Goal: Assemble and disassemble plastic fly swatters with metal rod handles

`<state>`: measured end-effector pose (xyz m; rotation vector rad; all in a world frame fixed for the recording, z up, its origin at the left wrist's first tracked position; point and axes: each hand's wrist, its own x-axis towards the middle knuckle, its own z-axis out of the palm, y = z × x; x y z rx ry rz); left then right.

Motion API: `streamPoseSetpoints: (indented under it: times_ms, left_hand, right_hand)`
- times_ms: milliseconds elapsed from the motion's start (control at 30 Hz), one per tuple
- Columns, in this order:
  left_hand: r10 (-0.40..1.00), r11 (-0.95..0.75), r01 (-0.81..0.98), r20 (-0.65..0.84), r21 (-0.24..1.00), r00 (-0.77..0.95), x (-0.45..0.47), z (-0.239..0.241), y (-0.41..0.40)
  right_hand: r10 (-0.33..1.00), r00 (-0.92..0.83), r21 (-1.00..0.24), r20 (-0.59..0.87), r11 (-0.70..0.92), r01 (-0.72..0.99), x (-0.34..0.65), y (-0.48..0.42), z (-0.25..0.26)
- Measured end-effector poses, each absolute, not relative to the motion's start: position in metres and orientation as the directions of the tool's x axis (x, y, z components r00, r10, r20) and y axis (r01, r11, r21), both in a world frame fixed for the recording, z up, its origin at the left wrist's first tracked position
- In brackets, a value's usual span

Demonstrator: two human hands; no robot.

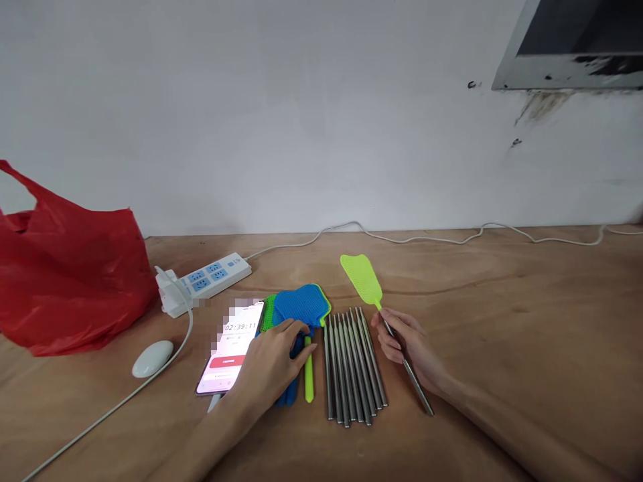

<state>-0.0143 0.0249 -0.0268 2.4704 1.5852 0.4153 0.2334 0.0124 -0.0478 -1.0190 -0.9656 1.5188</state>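
Observation:
My right hand (409,348) is closed round the metal rod of a yellow-green fly swatter (362,278), whose mesh head points away from me above the table. My left hand (274,365) rests with fingers stretched out on a stack of blue and green swatter heads (301,304); a yellow-green plastic handle (308,378) lies just by its fingertips. Between my hands lies a row of several bare metal rods (351,365), side by side on the wooden table (527,321).
A lit phone (232,345) showing a timer lies left of my left hand. Farther left are a white power strip (205,281), a white oval adapter (152,358) with its cable, and a red plastic bag (65,281). A white cable (452,237) runs along the wall.

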Motion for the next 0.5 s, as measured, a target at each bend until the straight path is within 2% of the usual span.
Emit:
streamPoseSetpoints:
  times_ms: [167, 367, 500]
  left_hand:
    - [0.899, -0.437, 0.839, 0.175, 0.323, 0.401, -0.0143, -0.0261, 0.0231]
    - [0.868, -0.473, 0.742, 0.399, 0.475, 0.297, -0.0179, -0.0328, 0.0261]
    - [0.84, -0.522, 0.631, 0.475, 0.574, 0.262, -0.0202, -0.0298, 0.0265]
  right_hand:
    - [0.924, -0.336, -0.936, -0.182, -0.268, -0.227, 0.2372, 0.0141, -0.0509]
    - [0.801, -0.542, -0.928, -0.254, -0.359, -0.096, 0.2396, 0.0149, -0.0545]
    - [0.74, -0.62, -0.928, -0.26, -0.369, -0.05, 0.2407, 0.013, -0.0564]
